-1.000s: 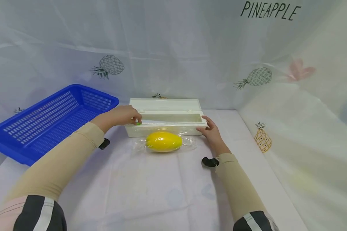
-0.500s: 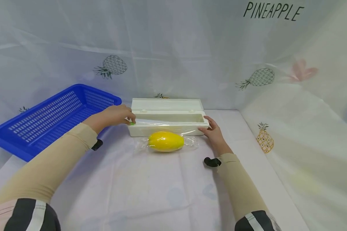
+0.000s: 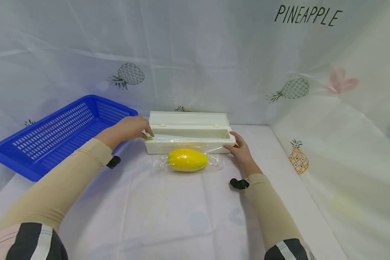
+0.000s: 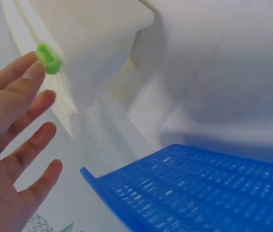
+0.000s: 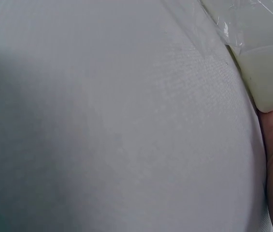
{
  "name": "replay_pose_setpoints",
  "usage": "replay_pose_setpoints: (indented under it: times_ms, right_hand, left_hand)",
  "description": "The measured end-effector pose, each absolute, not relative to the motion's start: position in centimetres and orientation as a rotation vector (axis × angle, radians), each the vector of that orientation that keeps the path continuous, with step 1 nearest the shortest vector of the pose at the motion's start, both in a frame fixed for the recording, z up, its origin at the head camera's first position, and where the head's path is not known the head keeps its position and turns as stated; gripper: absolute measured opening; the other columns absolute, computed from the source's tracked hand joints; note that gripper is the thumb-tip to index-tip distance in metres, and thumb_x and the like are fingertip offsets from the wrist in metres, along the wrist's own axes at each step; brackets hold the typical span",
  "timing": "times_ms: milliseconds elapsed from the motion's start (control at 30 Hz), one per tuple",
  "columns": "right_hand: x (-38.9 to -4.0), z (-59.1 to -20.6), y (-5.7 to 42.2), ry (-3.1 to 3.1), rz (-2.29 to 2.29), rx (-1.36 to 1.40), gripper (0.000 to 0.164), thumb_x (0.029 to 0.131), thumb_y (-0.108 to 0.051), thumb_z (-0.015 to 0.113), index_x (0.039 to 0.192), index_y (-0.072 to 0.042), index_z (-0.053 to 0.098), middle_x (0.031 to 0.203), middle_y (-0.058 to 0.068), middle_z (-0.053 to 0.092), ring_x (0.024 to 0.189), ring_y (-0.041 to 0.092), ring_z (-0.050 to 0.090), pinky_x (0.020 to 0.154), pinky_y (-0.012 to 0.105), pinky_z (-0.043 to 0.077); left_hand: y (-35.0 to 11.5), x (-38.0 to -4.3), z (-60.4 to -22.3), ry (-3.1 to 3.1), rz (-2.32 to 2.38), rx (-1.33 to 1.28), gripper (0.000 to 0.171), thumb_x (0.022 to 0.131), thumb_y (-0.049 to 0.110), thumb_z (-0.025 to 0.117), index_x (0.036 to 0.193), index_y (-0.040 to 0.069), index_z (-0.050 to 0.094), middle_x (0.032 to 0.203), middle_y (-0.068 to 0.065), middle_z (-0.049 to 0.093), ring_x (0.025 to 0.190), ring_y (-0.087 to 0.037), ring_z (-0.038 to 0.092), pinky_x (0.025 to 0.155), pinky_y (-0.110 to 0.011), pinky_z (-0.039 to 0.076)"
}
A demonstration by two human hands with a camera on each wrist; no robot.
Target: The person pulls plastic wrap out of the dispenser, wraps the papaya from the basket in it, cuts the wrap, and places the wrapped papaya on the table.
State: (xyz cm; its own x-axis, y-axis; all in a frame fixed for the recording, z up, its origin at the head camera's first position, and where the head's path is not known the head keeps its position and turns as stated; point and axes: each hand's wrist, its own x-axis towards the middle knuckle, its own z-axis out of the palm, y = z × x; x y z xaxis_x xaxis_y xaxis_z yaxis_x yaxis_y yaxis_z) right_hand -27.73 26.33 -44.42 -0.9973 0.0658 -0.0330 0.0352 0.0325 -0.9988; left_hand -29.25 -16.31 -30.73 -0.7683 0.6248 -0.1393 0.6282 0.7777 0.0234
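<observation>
A long white cling wrap box (image 3: 188, 146) stands with its lid (image 3: 188, 118) tipped back. At the box's left end, my left hand (image 3: 125, 130) pinches a small green slide cutter (image 4: 48, 59) between thumb and index finger, its other fingers spread. My right hand (image 3: 242, 151) grips the right end of the box, thumb at the front and fingers round the end. Clear film hangs over the box front. Just before it lies a smooth yellow fruit (image 3: 187, 159), mango-like, wrapped in clear cling film (image 3: 216, 161) that spreads out at both ends.
A blue perforated plastic basket (image 3: 61, 135) stands to the left, behind my left forearm. White printed cloth (image 3: 162, 216) covers the table. A printed cloth wall (image 3: 198, 72) rises close behind the box, and another stands at the right.
My left hand has slid the green cutter leftward along the box's front edge to its left end, where it stays over the last half second. My right hand keeps its grip.
</observation>
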Motion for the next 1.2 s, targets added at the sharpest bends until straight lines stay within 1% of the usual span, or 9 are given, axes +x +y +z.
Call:
replay_pose_setpoints:
  times_ms: [100, 200, 300, 433, 600, 733, 867, 1033, 1200]
  right_hand:
    - [-27.8, -44.6, 26.3, -2.236, 2.166, -0.098, 0.068, 0.087, -0.001, 0.072, 0.145, -0.026, 0.045, 0.153, 0.005, 0.035, 0.106, 0.014, 0.050, 0.072, 0.018, 0.046]
    - [-27.9, -44.7, 26.3, -2.221, 2.185, -0.085, 0.068, 0.087, 0.001, 0.071, 0.145, -0.024, 0.044, 0.153, 0.006, 0.035, 0.106, 0.015, 0.051, 0.072, 0.018, 0.047]
    - [-27.9, -44.7, 26.2, -2.208, 2.205, -0.084, 0.068, 0.088, 0.002, 0.070, 0.145, -0.022, 0.044, 0.152, 0.007, 0.036, 0.108, 0.016, 0.050, 0.075, 0.018, 0.047]
    - [-27.9, -44.6, 26.0, -2.216, 2.202, -0.083, 0.068, 0.088, 0.000, 0.071, 0.145, -0.024, 0.044, 0.153, 0.007, 0.035, 0.112, 0.018, 0.050, 0.078, 0.019, 0.048]
    - [-27.7, -44.3, 25.8, -2.218, 2.212, -0.079, 0.068, 0.087, -0.001, 0.071, 0.146, -0.025, 0.044, 0.154, 0.008, 0.034, 0.112, 0.017, 0.050, 0.079, 0.021, 0.048]
    - [-27.5, -44.2, 26.0, -2.202, 2.235, -0.099, 0.069, 0.087, 0.001, 0.070, 0.146, -0.023, 0.043, 0.153, 0.007, 0.034, 0.107, 0.014, 0.051, 0.076, 0.020, 0.047]
    - [-26.9, -43.3, 26.2, -2.213, 2.244, -0.088, 0.071, 0.088, 0.004, 0.069, 0.148, -0.017, 0.039, 0.154, 0.009, 0.032, 0.103, 0.013, 0.051, 0.075, 0.021, 0.047]
    - [-27.2, -43.9, 26.4, -2.222, 2.218, -0.040, 0.070, 0.089, 0.003, 0.068, 0.149, -0.017, 0.038, 0.154, 0.008, 0.033, 0.102, 0.012, 0.051, 0.075, 0.020, 0.046]
    - [-27.6, -44.6, 26.5, -2.217, 2.205, 0.005, 0.069, 0.089, 0.004, 0.068, 0.148, -0.019, 0.039, 0.152, 0.010, 0.035, 0.107, 0.016, 0.052, 0.077, 0.020, 0.047]
  left_hand:
    - [-15.6, -29.2, -30.6, 2.832, 0.016, 0.993, 0.028, 0.085, 0.017, 0.077, 0.112, 0.021, 0.075, 0.106, 0.000, 0.068, 0.104, -0.026, 0.059, 0.088, -0.045, 0.050]
    - [-14.5, -29.2, -30.4, 2.818, 0.042, 0.996, 0.032, 0.085, 0.021, 0.077, 0.116, 0.020, 0.073, 0.105, 0.000, 0.067, 0.101, -0.024, 0.059, 0.086, -0.043, 0.050]
    - [-13.3, -29.4, -30.3, 2.785, 0.078, 1.006, 0.034, 0.085, 0.024, 0.077, 0.118, 0.018, 0.071, 0.107, -0.002, 0.066, 0.101, -0.024, 0.059, 0.088, -0.043, 0.050]
    - [-11.7, -29.6, -30.4, 2.746, 0.171, 0.994, 0.033, 0.086, 0.024, 0.076, 0.118, 0.017, 0.070, 0.110, -0.003, 0.066, 0.104, -0.026, 0.059, 0.090, -0.043, 0.049]
    - [-9.9, -29.8, -31.2, 2.733, 0.187, 1.016, 0.035, 0.085, 0.026, 0.077, 0.119, 0.019, 0.070, 0.112, -0.001, 0.066, 0.105, -0.024, 0.059, 0.091, -0.042, 0.049]
    - [-8.3, -29.8, -32.0, 2.730, 0.148, 1.058, 0.036, 0.084, 0.026, 0.078, 0.119, 0.019, 0.069, 0.110, -0.001, 0.065, 0.103, -0.023, 0.059, 0.092, -0.041, 0.049]
    - [-6.9, -29.8, -32.3, 2.748, 0.135, 1.062, 0.037, 0.083, 0.025, 0.079, 0.117, 0.017, 0.067, 0.108, -0.001, 0.064, 0.099, -0.021, 0.059, 0.090, -0.039, 0.049]
    - [-5.8, -30.0, -32.6, 2.768, 0.119, 1.045, 0.039, 0.083, 0.028, 0.079, 0.118, 0.017, 0.065, 0.103, -0.001, 0.064, 0.093, -0.021, 0.058, 0.086, -0.037, 0.050]
    - [-5.3, -30.2, -32.8, 2.776, 0.149, 0.986, 0.040, 0.083, 0.027, 0.079, 0.120, 0.016, 0.066, 0.098, -0.001, 0.064, 0.090, -0.021, 0.058, 0.084, -0.037, 0.050]
